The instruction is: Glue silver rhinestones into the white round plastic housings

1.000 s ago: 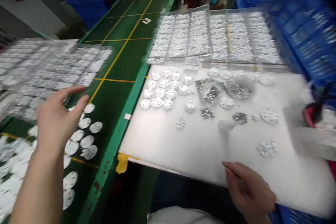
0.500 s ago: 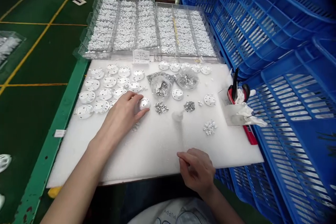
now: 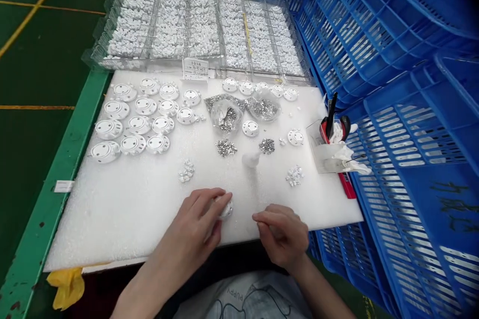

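Observation:
My left hand (image 3: 200, 219) has its fingers wrapped round a round white disc (image 3: 226, 208) near the front edge of the white foam board (image 3: 123, 209). To its right, my right hand (image 3: 282, 232) is pinched closed; whatever is between the fingertips is too small to make out. Similar white discs (image 3: 133, 144) stand in rows on the left of the board. Beyond my hands are piles of small metal parts (image 3: 226, 148), a small white bottle (image 3: 250, 160) and piles of small white pieces (image 3: 186, 171).
Clear trays (image 3: 170, 20) full of white pieces line the back. Two plastic bags (image 3: 226, 118) of metal parts lie mid-board. A clear container (image 3: 329, 157) with red-and-black handled tools stands at the right, beside blue crates (image 3: 407, 159). A yellow cloth (image 3: 67, 286) hangs at the front left.
My left hand has come back toward the front edge and to the right, bringing a white disc from the rows. My right hand has stayed nearly in place, still pinched. The view has shifted slightly.

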Tool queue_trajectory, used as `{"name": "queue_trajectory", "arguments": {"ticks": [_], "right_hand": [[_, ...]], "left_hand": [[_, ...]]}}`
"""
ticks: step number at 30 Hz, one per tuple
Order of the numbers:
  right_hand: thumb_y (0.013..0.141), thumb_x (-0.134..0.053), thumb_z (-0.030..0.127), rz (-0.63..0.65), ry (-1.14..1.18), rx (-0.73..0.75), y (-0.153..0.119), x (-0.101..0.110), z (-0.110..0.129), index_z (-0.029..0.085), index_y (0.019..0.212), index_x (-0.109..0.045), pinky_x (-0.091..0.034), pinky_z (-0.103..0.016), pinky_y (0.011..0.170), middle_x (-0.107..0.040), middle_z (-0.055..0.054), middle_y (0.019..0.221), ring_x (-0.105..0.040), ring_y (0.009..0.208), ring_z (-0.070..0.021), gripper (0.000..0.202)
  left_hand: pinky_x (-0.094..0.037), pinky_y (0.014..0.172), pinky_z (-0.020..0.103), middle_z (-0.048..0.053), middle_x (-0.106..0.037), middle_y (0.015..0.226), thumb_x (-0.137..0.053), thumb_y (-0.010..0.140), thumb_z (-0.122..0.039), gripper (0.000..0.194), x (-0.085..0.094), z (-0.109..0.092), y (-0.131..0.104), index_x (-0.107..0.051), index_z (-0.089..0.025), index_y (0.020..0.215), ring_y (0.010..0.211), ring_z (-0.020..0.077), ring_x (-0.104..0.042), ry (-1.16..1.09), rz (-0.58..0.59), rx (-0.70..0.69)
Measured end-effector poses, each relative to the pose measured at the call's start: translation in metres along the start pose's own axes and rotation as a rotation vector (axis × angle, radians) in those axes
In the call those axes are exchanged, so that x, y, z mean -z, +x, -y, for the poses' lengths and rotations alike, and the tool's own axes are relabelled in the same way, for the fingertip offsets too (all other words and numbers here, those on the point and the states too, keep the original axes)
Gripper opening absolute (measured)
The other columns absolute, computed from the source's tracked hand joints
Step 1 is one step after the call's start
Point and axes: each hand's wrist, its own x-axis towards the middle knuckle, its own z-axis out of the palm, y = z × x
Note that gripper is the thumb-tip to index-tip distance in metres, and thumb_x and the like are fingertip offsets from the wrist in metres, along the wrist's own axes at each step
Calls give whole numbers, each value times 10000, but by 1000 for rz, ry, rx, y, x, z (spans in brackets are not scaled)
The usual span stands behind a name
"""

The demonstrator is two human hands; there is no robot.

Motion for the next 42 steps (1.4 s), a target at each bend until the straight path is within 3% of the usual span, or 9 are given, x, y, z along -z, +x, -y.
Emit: {"name": "queue_trajectory", "arguments": {"ticks": [4, 8, 12, 18, 24, 27, 32, 35, 42], "right_hand": [[985, -618, 186, -107, -80, -130, 32, 8, -16, 268, 1005, -700, -493, -277, 513, -675, 35, 692, -590, 534, -133, 118], [926, -770, 379, 135, -249, -103, 73, 1, -40, 235, 1192, -672, -588, -405, 807, -730, -51, 938, -663, 875, -245, 318], [942, -742, 267, 360, -245, -37, 93, -7, -56, 231, 1057, -698, -578, -432, 869, -787, -69, 1029, -665, 992, -278, 128], [921, -734, 224, 327, -266, -67, 103, -18, -70, 223, 1007, -701, -565, -419, 855, -775, -73, 1019, -662, 952, -270, 92], [925, -760, 305, 233, -245, -122, 96, -7, -53, 200, 1221, -683, -572, -400, 850, -723, -77, 1054, -663, 907, -234, 324], [978, -694, 307, 103, -191, -201, 77, 11, -35, 247, 1213, -698, -571, -360, 797, -723, -33, 968, -658, 815, -189, 242], [997, -628, 228, 126, -93, -274, 24, 23, -20, 252, 1080, -740, -514, -295, 592, -705, 0, 806, -633, 674, -151, 141], [998, -604, 200, 126, -67, -270, 3, 20, -21, 245, 995, -753, -482, -282, 525, -706, 1, 757, -631, 633, -146, 156], [996, -634, 221, 28, -104, -305, 27, 28, -33, 247, 976, -768, -497, -299, 588, -702, 5, 790, -608, 640, -141, 138]], "left_hand": [[-607, 1000, 449, 147, -607, 1346, -596, 1019, -212, 499, -14, -7, -7, -465, -248, 1499, 1212, 307, -622, -19, -95, 111], [-618, 907, 429, 109, -634, 1159, -659, 1017, -275, 441, -23, -7, -5, -494, -246, 1424, 1044, 289, -636, 7, -218, 191], [-612, 896, 419, 89, -671, 1156, -669, 1015, -260, 407, -22, -4, -2, -499, -264, 1385, 1025, 274, -662, -73, -211, 167], [-598, 929, 419, 90, -690, 1193, -635, 1032, -237, 365, -19, -1, -2, -497, -258, 1369, 1071, 274, -676, -61, -201, 133], [-599, 853, 401, 85, -659, 1111, -657, 1025, -302, 362, -31, -6, 2, -536, -264, 1363, 952, 260, -669, 5, -279, 204], [-594, 777, 402, 85, -637, 1055, -732, 977, -373, 492, -34, -9, 3, -541, -271, 1420, 890, 271, -647, 64, -291, 259], [-581, 1047, 483, 106, -607, 1450, -656, 1003, -258, 615, -17, -1, 1, -439, -367, 1567, 1265, 311, -628, -160, -136, 219], [-572, 1065, 462, 58, -669, 1446, -567, 1050, -235, 500, -7, 5, 2, -524, -390, 1524, 1276, 290, -618, -224, -44, 157], [-598, 838, 363, 44, -816, 1111, -578, 1071, -448, 315, -9, -6, 8, -715, -323, 1326, 978, 242, -749, -423, -191, 316]]}}
